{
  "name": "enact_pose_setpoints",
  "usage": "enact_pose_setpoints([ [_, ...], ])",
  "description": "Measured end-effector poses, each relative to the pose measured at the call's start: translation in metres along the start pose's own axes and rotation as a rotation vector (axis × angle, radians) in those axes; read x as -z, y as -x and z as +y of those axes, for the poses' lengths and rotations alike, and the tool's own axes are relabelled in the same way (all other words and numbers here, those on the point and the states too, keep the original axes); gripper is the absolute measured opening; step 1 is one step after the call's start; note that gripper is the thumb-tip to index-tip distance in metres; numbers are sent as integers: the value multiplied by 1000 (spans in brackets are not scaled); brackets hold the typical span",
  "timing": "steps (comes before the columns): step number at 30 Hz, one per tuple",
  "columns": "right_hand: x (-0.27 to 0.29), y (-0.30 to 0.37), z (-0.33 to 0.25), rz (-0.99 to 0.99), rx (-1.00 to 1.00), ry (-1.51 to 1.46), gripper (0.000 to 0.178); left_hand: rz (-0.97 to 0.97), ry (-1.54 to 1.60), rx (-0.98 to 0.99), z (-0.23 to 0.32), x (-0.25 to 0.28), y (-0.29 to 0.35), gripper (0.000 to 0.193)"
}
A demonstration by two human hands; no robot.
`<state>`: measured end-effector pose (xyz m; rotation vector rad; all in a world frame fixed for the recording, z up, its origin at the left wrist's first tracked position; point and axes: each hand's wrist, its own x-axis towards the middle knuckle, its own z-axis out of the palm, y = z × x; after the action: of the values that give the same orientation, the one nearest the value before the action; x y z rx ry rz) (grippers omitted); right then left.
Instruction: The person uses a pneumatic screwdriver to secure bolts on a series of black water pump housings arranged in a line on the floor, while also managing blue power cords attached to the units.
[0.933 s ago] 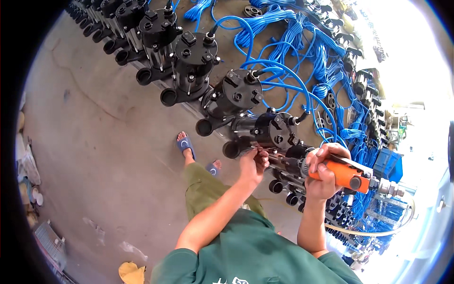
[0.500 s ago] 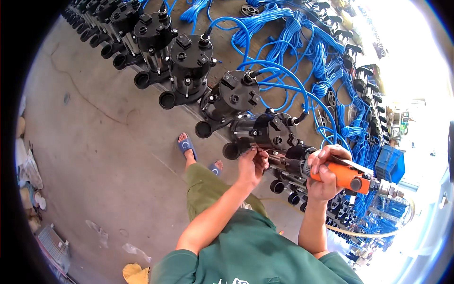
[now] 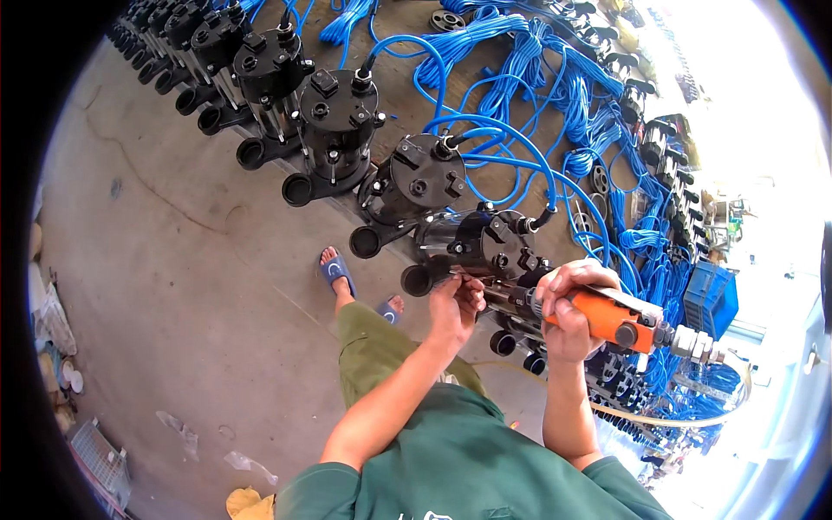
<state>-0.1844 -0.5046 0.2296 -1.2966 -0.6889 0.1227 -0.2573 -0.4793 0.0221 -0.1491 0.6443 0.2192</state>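
Observation:
My right hand [image 3: 568,316] is wrapped round an orange air screwdriver [image 3: 614,321], its dark front end directed left toward the nearest black pump [image 3: 472,238]. A hose leaves the tool's rear through metal fittings. Beside the pump's lower side, my left hand [image 3: 455,308] is closed in a pinch close to the tool's tip. What sits between those fingertips is too small and hidden to name. The pump leans over, its lid facing up and right, with a round black outlet [image 3: 417,280] next to my left fingers.
A row of similar black pumps [image 3: 338,117] runs to the far left; several more continue at the lower right. Coiled blue cables [image 3: 520,74] lie behind them. A blue crate [image 3: 711,299] stands at right. The tool's yellowish hose [image 3: 659,419] loops near my right arm.
My right hand and the air screwdriver have moved left, closer to my left hand. My left hand stays pinched beside the pump. The whole view has shifted slightly.

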Motion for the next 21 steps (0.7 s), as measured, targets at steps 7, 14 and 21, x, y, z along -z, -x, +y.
enact_pose_setpoints([
  [7,-3,0,4,-50,-22,102,28,74,-108,60,15,-20,11,17],
  [14,-3,-6,1,-8,-115,47,34,75,-1570,-1218,50,-40,42,78],
  [21,-50,-34,9,-135,-78,40,32,-254,-1619,-1088,79,-39,-2,118],
])
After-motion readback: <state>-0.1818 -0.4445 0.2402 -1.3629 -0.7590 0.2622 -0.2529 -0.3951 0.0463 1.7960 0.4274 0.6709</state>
